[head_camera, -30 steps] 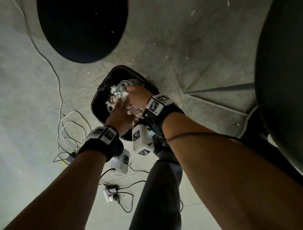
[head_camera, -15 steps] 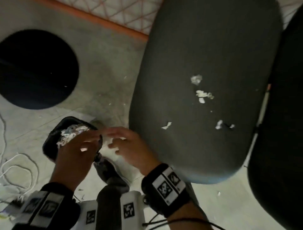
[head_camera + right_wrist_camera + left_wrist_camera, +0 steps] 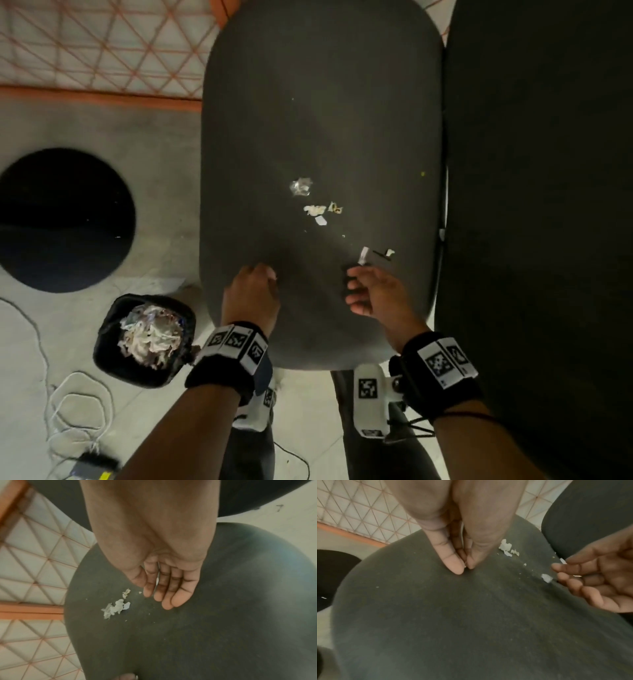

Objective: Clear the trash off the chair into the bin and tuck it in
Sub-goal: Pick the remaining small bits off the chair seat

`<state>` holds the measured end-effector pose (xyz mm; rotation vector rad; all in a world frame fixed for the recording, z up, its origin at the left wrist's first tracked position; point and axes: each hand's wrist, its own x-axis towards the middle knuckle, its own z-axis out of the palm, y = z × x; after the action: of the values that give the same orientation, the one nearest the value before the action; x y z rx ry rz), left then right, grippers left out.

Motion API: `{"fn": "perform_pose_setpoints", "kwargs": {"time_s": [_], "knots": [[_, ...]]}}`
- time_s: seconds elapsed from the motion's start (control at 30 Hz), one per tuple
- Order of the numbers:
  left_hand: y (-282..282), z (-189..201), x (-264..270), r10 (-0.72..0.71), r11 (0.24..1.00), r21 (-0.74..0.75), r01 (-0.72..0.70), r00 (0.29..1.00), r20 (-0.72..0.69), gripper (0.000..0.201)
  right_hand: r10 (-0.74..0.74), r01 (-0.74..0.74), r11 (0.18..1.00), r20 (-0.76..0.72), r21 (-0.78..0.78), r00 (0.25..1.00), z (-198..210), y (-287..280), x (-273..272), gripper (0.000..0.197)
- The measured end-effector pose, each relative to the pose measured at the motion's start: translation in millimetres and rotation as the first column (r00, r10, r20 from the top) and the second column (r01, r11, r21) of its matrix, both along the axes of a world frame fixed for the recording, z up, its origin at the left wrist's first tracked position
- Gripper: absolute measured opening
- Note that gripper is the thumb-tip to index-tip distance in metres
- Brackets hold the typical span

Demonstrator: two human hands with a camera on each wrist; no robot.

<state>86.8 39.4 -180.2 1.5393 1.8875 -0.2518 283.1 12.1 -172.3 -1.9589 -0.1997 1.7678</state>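
From the full bin at your 8 o'clock, your left hand pinches at the chair seat, its catch hidden, your right hand hovers loosely open and empty by paper scraps at 12 o'clock, so careless sweeps could flick crumbs floorward.

Head view: high, looking straight down; wrist views: close, low along fingers; all share the chair seat

We see our right hand, fingers straight, above the dark chair seat, beside white paper scraps.
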Motion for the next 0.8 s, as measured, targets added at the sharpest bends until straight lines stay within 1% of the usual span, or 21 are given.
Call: {"fn": "perform_pose_setpoints", "kwargs": {"time_s": [0.1,0.17,0.27,0.3,0.33,0.37,0.43,0.47,0.53,0.57,0.6,0.63,0.67,0.7,0.73,0.8], "knots": [[11.0,11.9,7.7,0.032,0.992,-0.124,-0.034,0.999,-0.017,0.021,-0.008,-0.001,0.995,-0.084,-0.098,0.996,-2.4,-8.5,1.4,0.023],[16.0,22.5,21.3,0.03,0.987,-0.156,-0.021,0.998,0.055,0.017,-0.015,-0.007,0.991,-0.157,-0.134,0.988,3.0,-8.7,-0.6,0.023],[13.8,42.5,56.2,-0.037,0.991,-0.118,0.064,0.975,0.217,0.012,-0.058,0.016,0.99,-0.301,-0.141,0.952,12.8,-3.1,0.1,0.034],[11.3,49.4,67.7,-0.077,0.99,-0.095,0.105,0.964,0.255,0.014,-0.094,0.047,0.989,-0.35,-0.143,0.932,15.1,-0.1,1.9,0.037],[9.5,56.4,77.7,-0.132,0.986,-0.065,0.154,0.957,0.258,0.015,-0.131,0.08,0.987,-0.388,-0.143,0.912,16.1,3.0,3.9,0.038],[8.2,61.1,85.1,-0.19,0.979,-0.028,0.203,0.951,0.242,0.016,-0.167,0.116,0.982,-0.41,-0.147,0.897,17.1,6.8,5.5,0.037],[9.4,67.8,95.2,-0.277,0.96,0.018,0.28,0.936,0.217,0.017,-0.233,0.175,0.969,-0.407,-0.174,0.883,18.1,14.3,8.3,0.035],[11.8,70.7,97.5,-0.323,0.945,0.031,0.324,0.918,0.229,0.019,-0.261,0.197,0.961,-0.4,-0.193,0.879,15.6,17.5,9.5,0.034],[22.2,75.6,98.0,-0.402,0.915,0.108,0.389,0.859,0.318,0.019,-0.308,0.237,0.947,-0.402,-0.218,0.862,8.4,24.5,11.8,0.035],[29.0,74.8,95.1,-0.411,0.912,0.169,0.374,0.829,0.38,0.019,-0.333,0.258,0.939,-0.405,-0.228,0.851,4.1,27.9,14.2,0.036],[39.0,73.6,91.3,-0.362,0.932,0.192,0.308,0.828,0.428,0.021,-0.356,0.279,0.931,-0.407,-0.237,0.841,1.3,31.2,17.5,0.037],[51.2,70.6,86.6,-0.257,0.966,0.158,0.207,0.855,0.45,0.022,-0.376,0.298,0.923,-0.405,-0.243,0.833,-0.4,33.8,21.2,0.039],[66.1,64.9,81.4,-0.171,0.984,0.114,0.136,0.895,0.411,0.022,-0.394,0.317,0.916,-0.403,-0.245,0.826,-1.6,35.9,24.8,0.042],[80.3,57.3,77.1,-0.134,0.989,0.109,0.103,0.933,0.335,0.022,-0.401,0.328,0.914,-0.402,-0.24,0.823,-1.6,37.6,28.8,0.044],[95.0,47.9,72.1,-0.138,0.987,0.111,0.114,0.959,0.247,0.024,-0.402,0.332,0.913,-0.393,-0.236,0.827,-1.4,38.5,31.1,0.046],[119.5,29.8,65.8,-0.124,0.991,0.07,0.114,0.981,0.151,0.031,-0.39,0.321,0.917,-0.36,-0.236,0.848,-2.5,40.5,33.2,0.049]]}}
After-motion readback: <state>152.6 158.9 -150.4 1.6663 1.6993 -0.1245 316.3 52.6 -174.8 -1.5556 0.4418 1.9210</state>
